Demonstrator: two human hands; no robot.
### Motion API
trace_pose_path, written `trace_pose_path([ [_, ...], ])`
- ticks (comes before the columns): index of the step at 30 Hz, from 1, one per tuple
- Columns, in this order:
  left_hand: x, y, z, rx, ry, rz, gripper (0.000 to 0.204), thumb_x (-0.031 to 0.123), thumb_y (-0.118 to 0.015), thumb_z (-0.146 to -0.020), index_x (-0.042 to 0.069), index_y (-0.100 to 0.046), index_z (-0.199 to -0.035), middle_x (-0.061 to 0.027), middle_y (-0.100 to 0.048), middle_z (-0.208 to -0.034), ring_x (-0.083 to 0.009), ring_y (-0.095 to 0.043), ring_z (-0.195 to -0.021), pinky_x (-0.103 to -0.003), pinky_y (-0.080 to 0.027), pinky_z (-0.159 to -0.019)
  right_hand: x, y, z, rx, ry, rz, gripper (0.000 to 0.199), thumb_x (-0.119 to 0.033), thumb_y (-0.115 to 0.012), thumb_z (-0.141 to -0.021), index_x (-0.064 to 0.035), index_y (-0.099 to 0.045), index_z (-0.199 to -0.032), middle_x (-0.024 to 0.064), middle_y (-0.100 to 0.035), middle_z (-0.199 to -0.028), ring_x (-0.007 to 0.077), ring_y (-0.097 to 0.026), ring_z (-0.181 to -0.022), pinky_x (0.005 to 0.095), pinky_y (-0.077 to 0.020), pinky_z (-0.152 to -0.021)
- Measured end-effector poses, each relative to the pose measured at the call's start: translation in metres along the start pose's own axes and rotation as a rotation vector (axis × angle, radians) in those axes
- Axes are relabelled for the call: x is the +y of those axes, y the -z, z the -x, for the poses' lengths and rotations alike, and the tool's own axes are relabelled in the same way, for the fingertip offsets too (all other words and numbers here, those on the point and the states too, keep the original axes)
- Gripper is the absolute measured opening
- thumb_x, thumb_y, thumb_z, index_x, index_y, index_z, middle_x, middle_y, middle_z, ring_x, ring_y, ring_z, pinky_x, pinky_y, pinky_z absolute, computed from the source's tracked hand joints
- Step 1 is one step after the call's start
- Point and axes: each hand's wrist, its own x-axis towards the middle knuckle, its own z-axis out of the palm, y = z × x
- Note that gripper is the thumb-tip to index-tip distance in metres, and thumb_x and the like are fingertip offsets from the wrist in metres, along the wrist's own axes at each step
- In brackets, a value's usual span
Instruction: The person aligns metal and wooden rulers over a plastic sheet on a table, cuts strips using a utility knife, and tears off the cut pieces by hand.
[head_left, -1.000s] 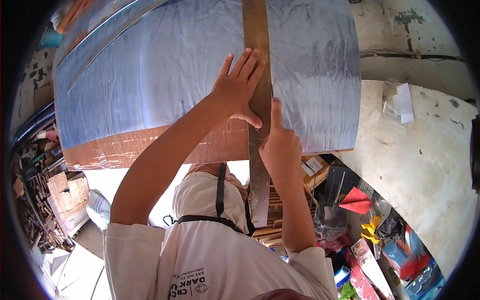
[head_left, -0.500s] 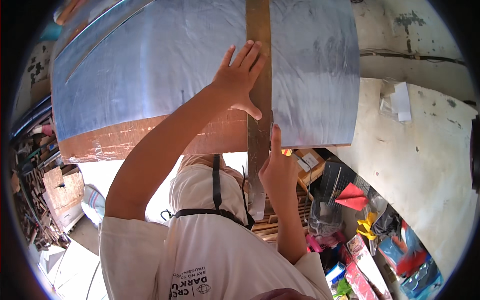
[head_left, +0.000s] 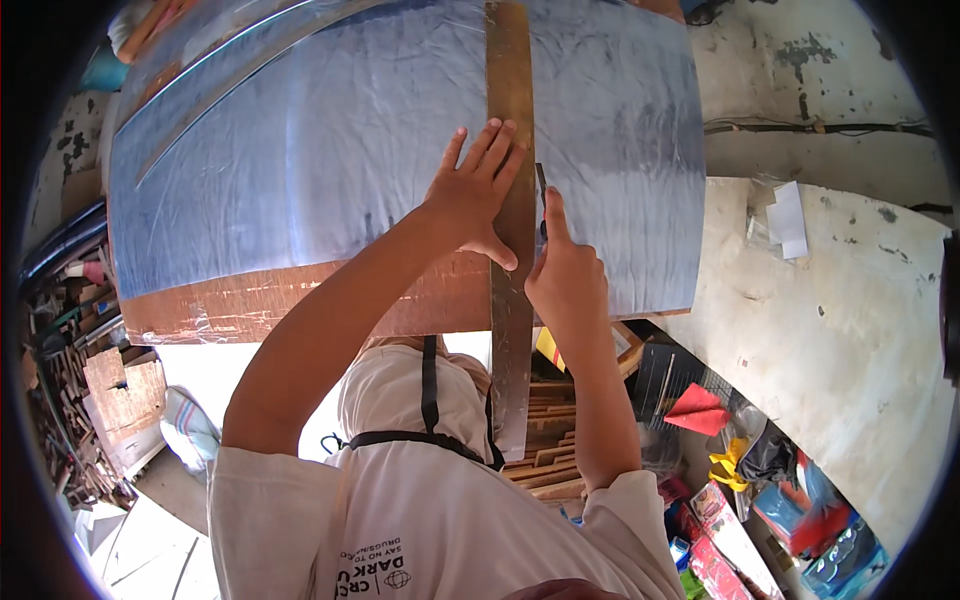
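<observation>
Right hand (head_left: 568,290): fingers curled round a thin dark tool (head_left: 541,182), index finger laid straight along it, tip pointing away from the body. Most of the handle is hidden in the grip. Left hand (head_left: 472,205): flat, palm down, fingers spread; thumb and nearest fingertips on a long flat strip (head_left: 511,75), the rest of the hand over the sheet to its left.

Key relation: the strip's long axis runs from the person's waist straight out toward the far side, and the tool lies just right of its right edge, nearly parallel, tip leaning slightly in toward it. Whether blade and edge touch, cannot tell. The strip lies between the two palms, immediately left of the right hand; the left hand is the one in contact with it and sits farther out from the body. Right hand alone is on the tool.

Under the strip: blue-grey sheet (head_left: 625,180), wrinkled-looking, reaching out on both sides. Along the near left, a brown board (head_left: 230,308) shows past the sheet. The strip's near end overhangs that edge, toward the dark strap (head_left: 430,385) at the waist.

Farther out: pale panel (head_left: 800,330) right, red folded piece (head_left: 697,409) below it, another person's arm (head_left: 150,28) top left.
</observation>
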Motion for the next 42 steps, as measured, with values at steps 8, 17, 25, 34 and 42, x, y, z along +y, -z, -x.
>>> trace_pose_path([
  [8, 0.0, 0.003, 0.001, -0.035, 0.014, -0.028, 0.148, 0.08, -0.079, -0.055, 0.0, -0.014, -0.161, -0.021, -0.004, -0.17, -0.0341, 0.003, -0.158, -0.059, -0.003, -0.125, -0.007, -0.007, 0.002, -0.021, -0.033, -0.006, 0.086, -0.012, -0.073, -0.086, -0.0081, -0.027, -0.158, 0.0195, -0.068, -0.074, 0.0396, -0.071, -0.07, 0.0498, -0.0557, -0.062],
  [17, 0.002, 0.001, 0.001, -0.031, 0.031, -0.071, 0.148, 0.084, -0.075, -0.057, 0.0, -0.012, -0.161, -0.0212, -0.002, -0.17, -0.034, 0.003, -0.158, -0.058, -0.004, -0.125, -0.012, -0.011, 0.006, -0.04, -0.07, 0.021, 0.081, -0.011, -0.07, -0.087, -0.0083, -0.028, -0.157, 0.0218, -0.068, -0.079, 0.0423, -0.071, -0.074, 0.0504, -0.0564, -0.064],
  [25, 0.004, 0.002, -0.001, -0.019, 0.014, -0.066, 0.149, 0.081, -0.078, -0.056, 0.0, -0.01, -0.162, -0.0217, -0.001, -0.17, -0.0345, 0.003, -0.158, -0.057, -0.004, -0.125, 0.015, -0.039, 0.075, 0.059, -0.002, 0.032, 0.083, -0.005, -0.065, -0.085, -0.011, -0.027, -0.159, 0.0226, -0.069, -0.08, 0.0424, -0.071, -0.073, 0.0518, -0.0554, -0.063],
  [34, -0.001, 0.007, 0.001, -0.05, 0.017, -0.019, 0.152, 0.08, -0.08, -0.053, 0.0, -0.009, -0.162, -0.0216, -0.001, -0.17, -0.0343, 0.004, -0.158, -0.057, -0.002, -0.126, 0.022, -0.007, 0.081, 0.032, 0.041, -0.03, 0.078, -0.002, -0.061, -0.086, -0.0101, -0.03, -0.157, 0.0228, -0.063, -0.064, 0.043, -0.067, -0.06, 0.0521, -0.0522, -0.056],
  [42, 0.005, 0.009, 0.0, -0.083, 0.027, -0.07, 0.151, 0.085, -0.076, -0.055, 0.001, -0.009, -0.162, -0.0203, -0.001, -0.17, -0.0332, 0.004, -0.158, -0.058, -0.003, -0.125, -0.005, 0.002, 0.005, 0.018, -0.047, -0.027, 0.07, -0.004, -0.055, -0.091, -0.0138, -0.032, -0.156, 0.0235, -0.068, -0.076, 0.0471, -0.068, -0.073, 0.0577, -0.0537, -0.069],
])
